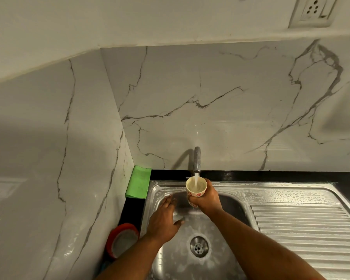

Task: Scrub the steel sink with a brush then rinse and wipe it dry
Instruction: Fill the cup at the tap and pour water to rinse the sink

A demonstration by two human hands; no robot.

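My sink (226,235) is brushed steel, dull under soap film and beaded with suds on its ribbed drainboard (303,225). The cup (196,188) in my right hand (205,199) looks like glazed ceramic. At nine o'clock lies a matt green cloth (138,182); the wall (210,98) is glossy veined marble.

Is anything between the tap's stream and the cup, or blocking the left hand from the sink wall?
Nothing visible. The tap pours straight into the cup held under it in the right hand. The left hand lies flat, fingers straight, against the soapy left wall of the sink, nothing in between.
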